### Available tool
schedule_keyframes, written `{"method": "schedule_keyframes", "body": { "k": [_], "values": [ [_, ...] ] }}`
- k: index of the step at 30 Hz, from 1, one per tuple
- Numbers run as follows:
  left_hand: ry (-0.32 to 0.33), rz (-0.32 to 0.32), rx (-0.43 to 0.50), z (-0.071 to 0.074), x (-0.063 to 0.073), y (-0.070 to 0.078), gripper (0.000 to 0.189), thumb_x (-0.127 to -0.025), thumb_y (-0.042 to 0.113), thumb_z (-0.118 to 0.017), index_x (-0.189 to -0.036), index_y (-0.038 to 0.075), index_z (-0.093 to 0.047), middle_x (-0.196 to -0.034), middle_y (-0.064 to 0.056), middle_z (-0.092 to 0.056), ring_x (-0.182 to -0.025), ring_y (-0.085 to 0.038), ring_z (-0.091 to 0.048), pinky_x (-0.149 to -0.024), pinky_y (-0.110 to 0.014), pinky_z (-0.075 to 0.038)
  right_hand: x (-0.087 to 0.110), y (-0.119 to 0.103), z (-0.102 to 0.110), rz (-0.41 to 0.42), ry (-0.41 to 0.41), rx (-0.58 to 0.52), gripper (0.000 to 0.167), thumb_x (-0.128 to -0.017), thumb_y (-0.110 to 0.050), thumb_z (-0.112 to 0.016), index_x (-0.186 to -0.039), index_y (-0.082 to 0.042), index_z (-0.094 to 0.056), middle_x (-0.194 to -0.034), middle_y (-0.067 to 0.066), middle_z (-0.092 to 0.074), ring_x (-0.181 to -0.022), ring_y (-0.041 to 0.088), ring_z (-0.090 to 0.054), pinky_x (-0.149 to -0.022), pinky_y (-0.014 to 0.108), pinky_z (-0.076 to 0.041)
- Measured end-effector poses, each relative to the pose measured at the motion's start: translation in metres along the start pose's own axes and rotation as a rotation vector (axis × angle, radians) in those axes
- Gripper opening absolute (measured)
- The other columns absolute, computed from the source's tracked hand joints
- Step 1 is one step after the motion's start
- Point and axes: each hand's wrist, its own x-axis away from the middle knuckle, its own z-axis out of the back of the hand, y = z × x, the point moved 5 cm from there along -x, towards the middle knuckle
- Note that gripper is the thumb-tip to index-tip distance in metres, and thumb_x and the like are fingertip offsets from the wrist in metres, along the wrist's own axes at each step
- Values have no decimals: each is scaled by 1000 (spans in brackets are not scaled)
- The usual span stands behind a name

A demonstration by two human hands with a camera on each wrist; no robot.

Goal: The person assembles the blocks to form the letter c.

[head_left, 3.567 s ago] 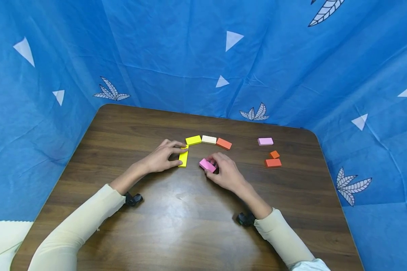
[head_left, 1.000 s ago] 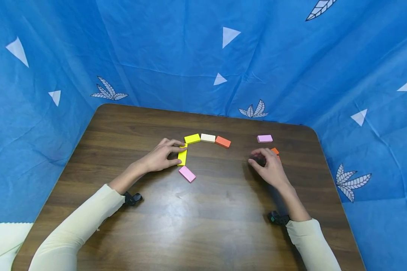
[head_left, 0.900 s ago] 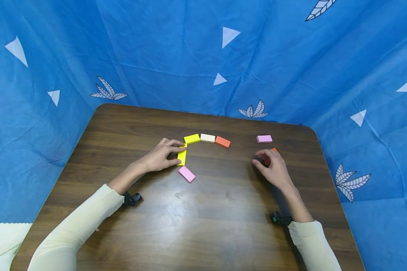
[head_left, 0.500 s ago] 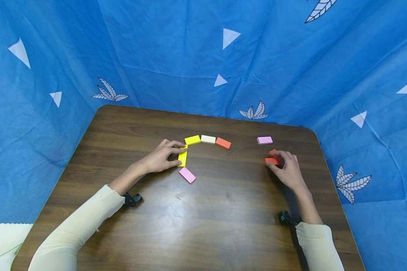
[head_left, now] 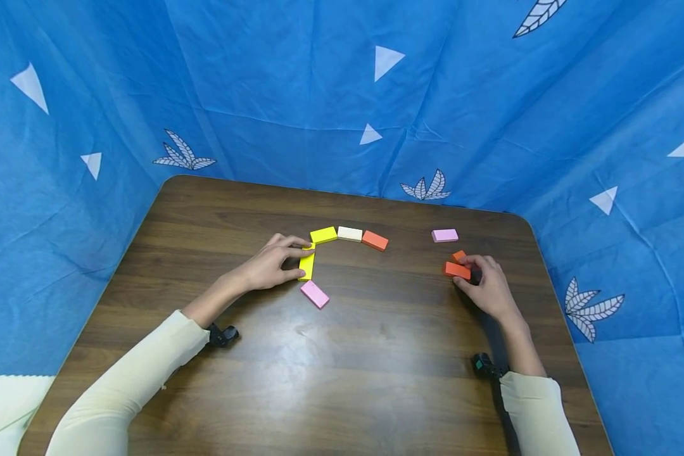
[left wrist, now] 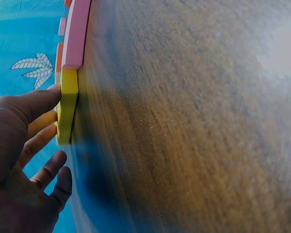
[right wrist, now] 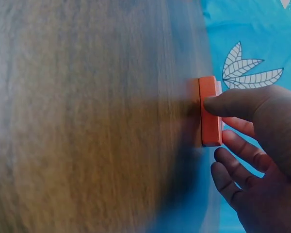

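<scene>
Contact with the small orange block [head_left: 459, 256] just behind could twist the orange oblong wooden-looking block [head_left: 456, 270] our right hand [head_left: 492, 290] pinches, right on the surface [head_left: 376, 354], while our left hand [head_left: 268, 266], fingers resting loosely, might skew the nearer yellow oblong block [head_left: 307, 261].

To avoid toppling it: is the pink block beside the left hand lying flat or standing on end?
Lying flat: the pink block shows its broad face upward in the head view, long side along the table.
</scene>
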Motion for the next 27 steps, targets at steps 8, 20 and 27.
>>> {"method": "schedule_keyframes", "body": {
  "k": [8,20,27],
  "values": [
    [-11,1,-5,-2,-2,-3,55,-99,29,-80,-151,16,-65,-160,-2,-56,-132,-29,-48,-109,-50,-43,3,0,-4,6,4,29,44,-97,-15,-80,-133,2,-62,-125,23,-61,-110,37,-58,-87,42,-44],
    [-16,14,8,-2,-2,-5,54,-100,30,-79,-151,16,-65,-160,-2,-56,-131,-27,-47,-108,-48,-43,3,-8,-6,68,40,30,37,-96,-16,-81,-126,0,-68,-117,19,-66,-100,32,-62,-79,31,-44],
    [-12,1,6,-1,-2,-4,56,-99,28,-80,-152,16,-64,-160,-3,-56,-130,-28,-47,-107,-48,-43,2,-20,-13,79,39,5,36,-97,-20,-80,-126,-3,-68,-118,17,-66,-101,29,-62,-84,33,-48]
  ]
}}
